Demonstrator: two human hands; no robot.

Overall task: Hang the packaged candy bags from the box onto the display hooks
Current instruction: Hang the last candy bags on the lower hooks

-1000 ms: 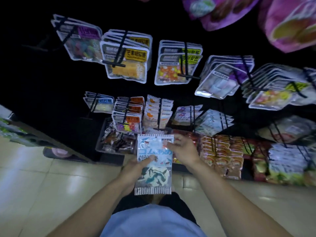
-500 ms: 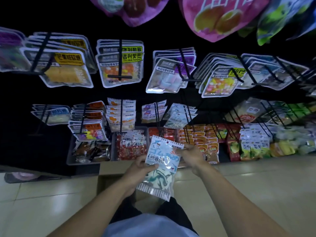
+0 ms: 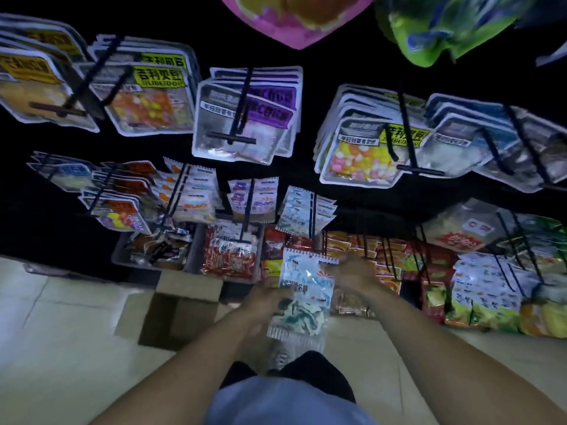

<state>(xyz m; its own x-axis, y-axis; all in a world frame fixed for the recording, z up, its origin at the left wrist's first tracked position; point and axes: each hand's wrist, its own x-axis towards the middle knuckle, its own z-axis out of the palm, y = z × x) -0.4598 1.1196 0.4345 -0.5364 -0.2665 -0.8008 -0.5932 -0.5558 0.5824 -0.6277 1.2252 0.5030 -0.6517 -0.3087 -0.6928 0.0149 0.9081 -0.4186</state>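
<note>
a pale tiled floor (image 3: 61, 317) is seen under a dark wall of display hooks (image 3: 245, 96) crowded with packets. an open cardboard box (image 3: 181, 308) is set near the rack. a blue-white candy bag (image 3: 303, 289) is gripped by the left hand (image 3: 264, 302) and pinched at its top by the right hand (image 3: 352, 271).

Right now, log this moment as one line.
step: hanging | both hands hold blue-white candy bag | bag: below matching hook row, not hung

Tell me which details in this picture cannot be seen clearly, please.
- Head view: left hand fingers, hidden behind the candy bag.
- Right hand: motion-blurred, grip unclear.
- Bag's hang hole: too small and blurred.
- Cardboard box: inside in shadow, contents unseen.
- Pink bag: cut by top edge.
</note>
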